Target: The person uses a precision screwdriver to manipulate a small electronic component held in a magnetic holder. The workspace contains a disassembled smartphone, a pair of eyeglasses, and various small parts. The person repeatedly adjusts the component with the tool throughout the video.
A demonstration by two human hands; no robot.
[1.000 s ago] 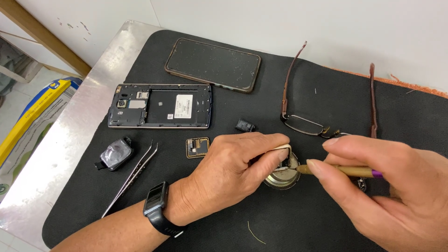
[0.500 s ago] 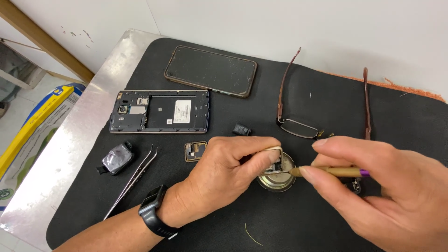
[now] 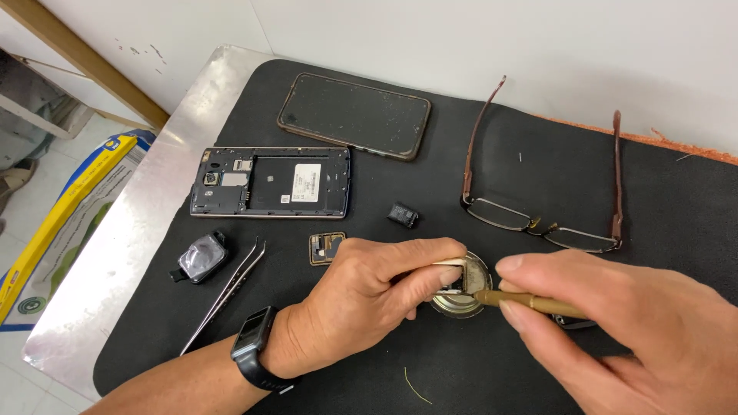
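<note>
My left hand (image 3: 369, 296), with a black band on its wrist, pinches a small pale part over a round metal tin (image 3: 473, 273) on the black mat (image 3: 477, 369). My right hand (image 3: 630, 330) grips a thin brass-coloured tool (image 3: 530, 302) like a pen. The tool's tip touches the small part at the tin. The tin is half hidden by my fingers.
On the mat lie an opened phone body (image 3: 273, 183), a dark phone back cover (image 3: 354, 115), brown glasses (image 3: 538, 200), steel tweezers (image 3: 227, 292), a small square board (image 3: 327, 247), a tiny black piece (image 3: 403, 214) and a rounded black module (image 3: 200, 257). The metal table edge (image 3: 100, 269) runs along the left.
Both hands stay at the tin with tool and part together. The view has shifted slightly, so the things on the mat sit a little lower and further left in the frame.
</note>
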